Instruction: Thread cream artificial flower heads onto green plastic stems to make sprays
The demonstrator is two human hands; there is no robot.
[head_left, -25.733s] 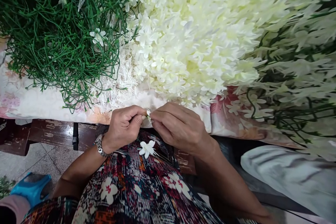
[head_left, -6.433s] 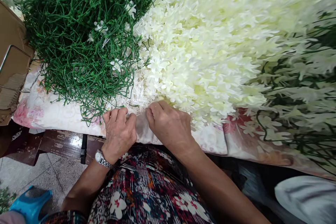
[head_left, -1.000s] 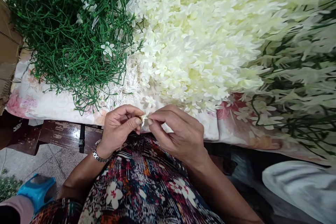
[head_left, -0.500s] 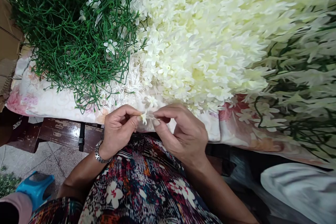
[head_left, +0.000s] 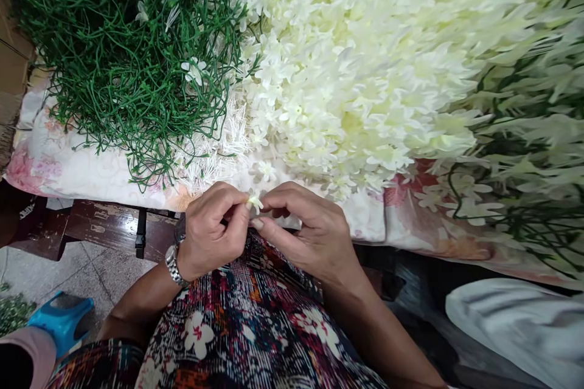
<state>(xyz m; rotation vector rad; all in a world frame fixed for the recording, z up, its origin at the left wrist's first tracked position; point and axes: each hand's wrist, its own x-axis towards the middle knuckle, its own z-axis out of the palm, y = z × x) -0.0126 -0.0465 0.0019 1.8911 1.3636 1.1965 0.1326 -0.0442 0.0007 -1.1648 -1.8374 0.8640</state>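
Your fingertips [head_left: 244, 205] pinch the small flower [head_left: 254, 200]: left hand [head_left: 214, 231] and right hand [head_left: 308, 234] meet on it.

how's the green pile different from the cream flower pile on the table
The green pile is dark, thin tangled stems with a few stray blossoms; the cream flower pile is pale, dense petals. The green pile sits left and is smaller; the cream flower pile spreads wider. Both rest on the floral cloth.

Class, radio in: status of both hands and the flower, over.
Left hand and right hand: fingers pinch one small white flower together. Flower off the cloth. White flower heap behind, nothing between.
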